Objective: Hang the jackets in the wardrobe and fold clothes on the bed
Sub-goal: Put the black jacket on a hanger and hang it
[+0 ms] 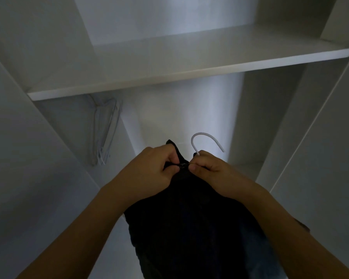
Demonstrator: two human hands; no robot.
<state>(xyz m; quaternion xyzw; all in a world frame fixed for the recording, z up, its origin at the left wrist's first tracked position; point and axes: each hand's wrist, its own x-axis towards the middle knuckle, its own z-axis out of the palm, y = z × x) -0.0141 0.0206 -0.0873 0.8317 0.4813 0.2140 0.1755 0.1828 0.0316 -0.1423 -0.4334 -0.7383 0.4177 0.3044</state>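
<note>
**Black jacket held on hanger at open wardrobe**

The person is standing at the open white wardrobe [320, 121]. Both hands are meeting at the collar of a black jacket [189, 218], which is hanging down in front of the person, below the wardrobe's shelf [189, 65].

The left hand [149, 174] is pinching the jacket's collar edge, thumb and fingers curled tight. The right hand [214, 170] is also curled, its grip pinching the zipper pull [183, 165] between thumb and forefinger. The two hands are almost touching at the zipper.

The white hook of the jacket's hanger [206, 140] is rising just above the right hand.

Inside the wardrobe, under the shelf at the left, a bunch of bare white hangers [105, 133] is hanging together.
</note>
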